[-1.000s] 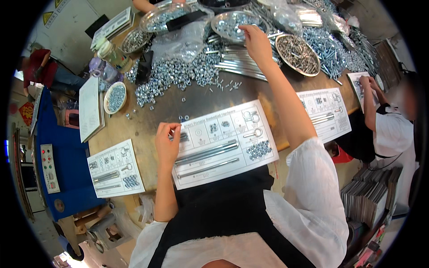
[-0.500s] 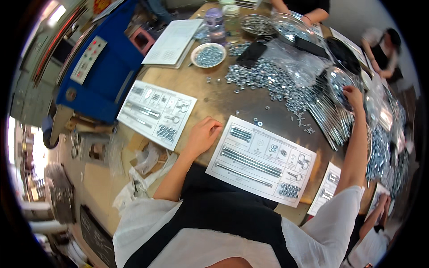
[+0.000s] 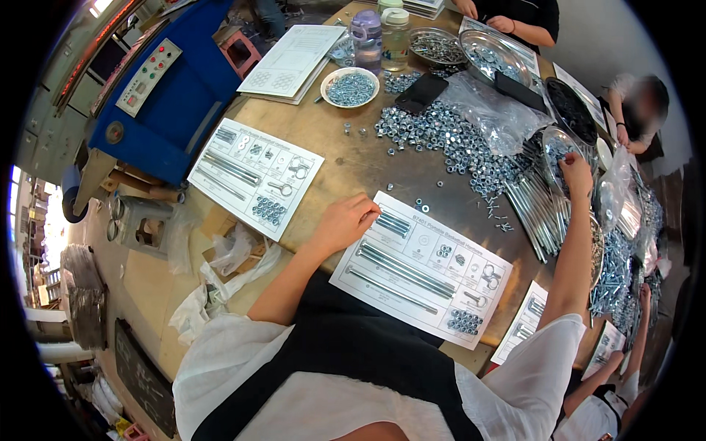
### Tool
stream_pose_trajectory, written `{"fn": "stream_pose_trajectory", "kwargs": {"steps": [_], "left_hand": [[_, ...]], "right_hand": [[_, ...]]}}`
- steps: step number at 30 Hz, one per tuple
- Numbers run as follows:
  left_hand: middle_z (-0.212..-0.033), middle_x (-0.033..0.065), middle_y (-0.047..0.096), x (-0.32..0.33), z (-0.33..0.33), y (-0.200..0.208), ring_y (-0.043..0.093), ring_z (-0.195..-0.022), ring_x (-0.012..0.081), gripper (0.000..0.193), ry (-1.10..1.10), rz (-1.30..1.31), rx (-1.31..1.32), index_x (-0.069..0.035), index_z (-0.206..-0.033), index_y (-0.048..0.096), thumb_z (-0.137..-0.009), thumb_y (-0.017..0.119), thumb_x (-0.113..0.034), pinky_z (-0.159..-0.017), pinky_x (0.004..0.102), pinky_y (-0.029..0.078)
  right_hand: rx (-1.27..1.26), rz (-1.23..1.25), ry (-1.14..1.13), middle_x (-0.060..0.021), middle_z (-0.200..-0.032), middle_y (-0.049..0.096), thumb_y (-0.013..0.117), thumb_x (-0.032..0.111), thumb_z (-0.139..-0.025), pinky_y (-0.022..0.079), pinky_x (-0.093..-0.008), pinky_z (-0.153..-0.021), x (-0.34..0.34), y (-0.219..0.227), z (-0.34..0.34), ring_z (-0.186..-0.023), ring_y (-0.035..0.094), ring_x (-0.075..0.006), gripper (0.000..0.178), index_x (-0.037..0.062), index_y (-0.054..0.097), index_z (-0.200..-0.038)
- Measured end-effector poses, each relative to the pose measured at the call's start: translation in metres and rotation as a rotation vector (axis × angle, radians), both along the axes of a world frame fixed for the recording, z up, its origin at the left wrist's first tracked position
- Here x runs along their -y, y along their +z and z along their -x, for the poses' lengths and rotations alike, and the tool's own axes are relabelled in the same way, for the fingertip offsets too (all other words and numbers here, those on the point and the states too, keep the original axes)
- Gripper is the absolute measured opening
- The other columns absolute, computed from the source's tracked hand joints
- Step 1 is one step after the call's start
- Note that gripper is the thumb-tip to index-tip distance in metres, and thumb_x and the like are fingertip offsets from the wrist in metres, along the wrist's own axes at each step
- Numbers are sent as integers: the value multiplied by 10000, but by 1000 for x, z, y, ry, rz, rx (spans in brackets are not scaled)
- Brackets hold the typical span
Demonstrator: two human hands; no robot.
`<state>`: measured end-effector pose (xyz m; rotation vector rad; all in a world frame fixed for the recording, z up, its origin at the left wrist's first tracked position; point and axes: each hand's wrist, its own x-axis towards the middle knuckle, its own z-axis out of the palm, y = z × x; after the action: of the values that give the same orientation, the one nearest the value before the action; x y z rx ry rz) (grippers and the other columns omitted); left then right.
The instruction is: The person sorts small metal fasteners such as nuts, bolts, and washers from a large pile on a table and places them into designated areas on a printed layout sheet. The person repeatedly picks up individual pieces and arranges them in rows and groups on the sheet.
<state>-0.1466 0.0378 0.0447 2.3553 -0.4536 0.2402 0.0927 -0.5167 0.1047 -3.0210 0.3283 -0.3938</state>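
My left hand rests at the upper left corner of a printed card in front of me, its fingers bent together and the tips over the card's edge. Bolts, long rods, nuts and clips are laid out or pictured on that card. My right arm stretches to the far right, where my right hand dips with closed fingertips into a metal bowl of small shiny parts. Whatever either hand pinches is too small or hidden to make out. Beside the bowl lie a bundle of long metal rods and a heap of nuts.
Another similar card lies to the left. Farther back are a white bowl of small parts, a paper stack, bottles and a black phone. Plastic bags cover part of the heap. Other people work around the table.
My left hand has moved right, from beside the card onto its upper left corner. My right hand stays at the metal bowl, its fingers a little lower. The view has shifted slightly.
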Motion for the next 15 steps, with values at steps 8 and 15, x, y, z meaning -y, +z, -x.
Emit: {"fn": "stream_pose_trajectory", "kwargs": {"steps": [8,15], "left_hand": [[-971,69,663,-16,-4,1,653,-861,306,115,32,-68,-59,-116,-1011,690,-915,652,-166,-742,421,523],[-942,75,661,-186,-74,-1,668,-879,296,162,676,-348,25,-132,-1037,722,-931,631,-213,-751,434,535]], "right_hand": [[319,-1222,136,-128,-1128,712,714,274,-952,556,-305,-902,62,-13,9,-1051,690,-213,422,-63,664,-1201],[190,-2182,84,-211,-1312,602,600,71,-1003,562,-274,-1023,-5,-1,106,-1262,585,-240,327,-109,548,-1271]]}}
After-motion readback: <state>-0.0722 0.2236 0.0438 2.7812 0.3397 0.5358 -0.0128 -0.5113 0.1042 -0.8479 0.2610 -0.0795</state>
